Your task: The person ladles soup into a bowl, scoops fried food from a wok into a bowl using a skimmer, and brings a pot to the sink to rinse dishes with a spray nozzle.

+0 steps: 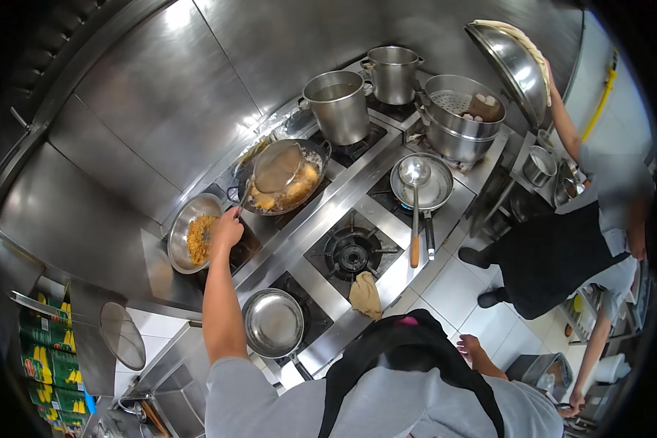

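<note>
My left hand (228,232) is closed around the handle of a wire mesh skimmer (277,166). The skimmer's round head hangs over a dark wok (235,181) on the back burner. Golden pieces of food (298,191) fry in bubbling oil inside the wok. Just left of my left hand, a steel bowl (177,244) holds orange-brown fried bits (199,239). My right hand (469,347) hangs low beside my apron, its fingers loosely apart and nothing seen in it.
Steel pots (337,109) stand along the back. A co-worker (555,248) at right lifts a large lid (509,66) over a steamer pot (463,120). A pan with a ladle (415,175), a frying pan (272,321) and a cloth (366,295) lie on the stove.
</note>
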### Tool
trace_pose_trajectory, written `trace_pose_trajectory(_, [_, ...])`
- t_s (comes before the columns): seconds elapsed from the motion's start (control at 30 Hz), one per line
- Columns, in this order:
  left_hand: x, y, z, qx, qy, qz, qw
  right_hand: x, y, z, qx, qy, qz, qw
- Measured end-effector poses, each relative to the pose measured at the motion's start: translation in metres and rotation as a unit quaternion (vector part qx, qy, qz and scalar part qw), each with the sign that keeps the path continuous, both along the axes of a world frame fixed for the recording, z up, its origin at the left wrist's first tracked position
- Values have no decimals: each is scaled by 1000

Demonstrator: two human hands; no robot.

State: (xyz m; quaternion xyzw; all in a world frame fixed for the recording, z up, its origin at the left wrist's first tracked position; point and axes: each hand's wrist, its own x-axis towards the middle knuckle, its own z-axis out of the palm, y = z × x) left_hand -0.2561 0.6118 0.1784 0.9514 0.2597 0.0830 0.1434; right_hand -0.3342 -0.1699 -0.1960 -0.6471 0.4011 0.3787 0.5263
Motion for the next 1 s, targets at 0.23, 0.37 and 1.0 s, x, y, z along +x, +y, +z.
trace_pose_trajectory(0.23, [9, 12, -25, 4, -22, 3, 1000, -2, 3, 2, 7, 1, -6, 1000])
trace_pose_trajectory(0.37, [3, 11, 6, -162, 51, 77, 982, -4, -2, 1, 1, -5, -22, 1000])
trace_pose_trajectory(1.0, [-29, -7, 58, 73, 17, 82, 994, -6, -2, -3, 8, -4, -11, 1000])
